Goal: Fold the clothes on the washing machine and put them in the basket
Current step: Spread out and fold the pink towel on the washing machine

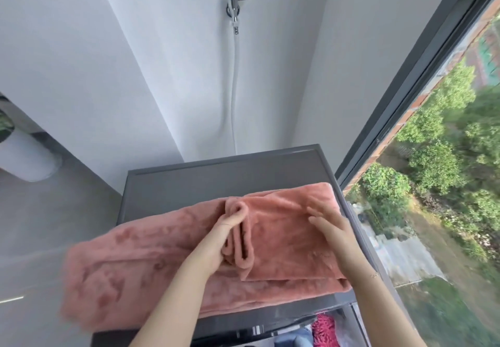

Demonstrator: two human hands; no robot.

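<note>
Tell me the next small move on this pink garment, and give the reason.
Probably carry the bunched edge across to the right. The left hand pinches a rolled fold at the middle of the pink fleece garment, while the right hand lies flat on its right part, pinning it. The garment's left end overhangs the washing machine, so the fold looks unfinished.

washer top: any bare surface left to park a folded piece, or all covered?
One free patch: the grey strip at the back of the washing machine top, between its rear rim and the pink garment. The garment covers the rest and overhangs the left edge; the left hand grips a fold, the right hand lies flat on it.
</note>
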